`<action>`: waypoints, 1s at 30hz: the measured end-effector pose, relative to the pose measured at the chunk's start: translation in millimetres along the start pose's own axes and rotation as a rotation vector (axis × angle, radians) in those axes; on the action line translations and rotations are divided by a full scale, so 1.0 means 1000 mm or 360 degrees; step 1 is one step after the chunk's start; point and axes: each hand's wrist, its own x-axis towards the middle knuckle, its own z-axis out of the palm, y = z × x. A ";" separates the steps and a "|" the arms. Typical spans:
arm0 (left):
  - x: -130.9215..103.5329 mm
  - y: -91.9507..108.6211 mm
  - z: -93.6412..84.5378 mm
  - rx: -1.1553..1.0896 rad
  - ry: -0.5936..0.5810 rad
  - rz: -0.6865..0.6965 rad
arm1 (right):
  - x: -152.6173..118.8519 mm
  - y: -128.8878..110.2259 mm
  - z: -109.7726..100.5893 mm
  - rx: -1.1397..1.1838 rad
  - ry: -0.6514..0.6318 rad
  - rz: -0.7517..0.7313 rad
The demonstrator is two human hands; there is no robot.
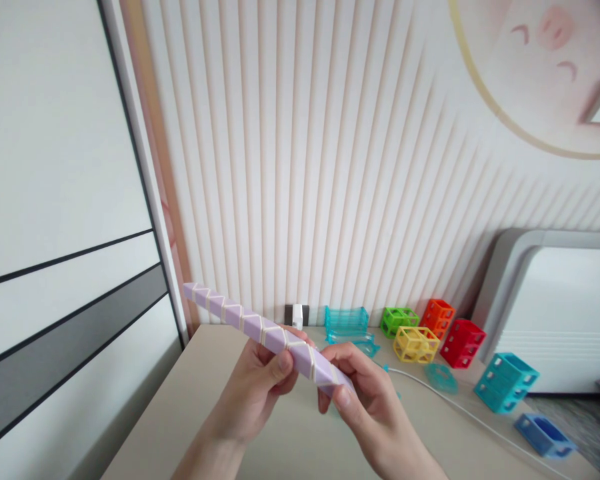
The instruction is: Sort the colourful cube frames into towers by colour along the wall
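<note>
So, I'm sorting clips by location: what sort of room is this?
Likely a child's bedroom: cartoon pig artwork on the wall, bright plastic boxes on a table, and what looks like a headboard.

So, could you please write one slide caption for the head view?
The left hand and right hand hold a lilac segmented stick over a table with colourful openwork blocks.

The right hand (373, 393) partly hides one end of the lilac stick (253, 327), and the right edge cuts off the pig picture (520, 73) and grey-rimmed panel (575, 300).
</note>
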 end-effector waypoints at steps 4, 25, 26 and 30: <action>-0.003 0.005 -0.008 0.0322 0.0073 0.0169 | 0.000 0.009 0.002 0.0052 0.0110 0.0412; 0.007 0.008 -0.027 0.0474 0.0132 -0.0055 | 0.001 0.023 0.017 0.0798 -0.0231 0.0723; 0.006 0.008 -0.023 0.0493 0.0176 -0.0028 | 0.001 0.020 0.015 0.0685 -0.0226 0.0692; -0.001 0.009 -0.009 0.0599 0.0271 0.0088 | -0.001 0.010 0.000 0.0218 -0.0296 0.0640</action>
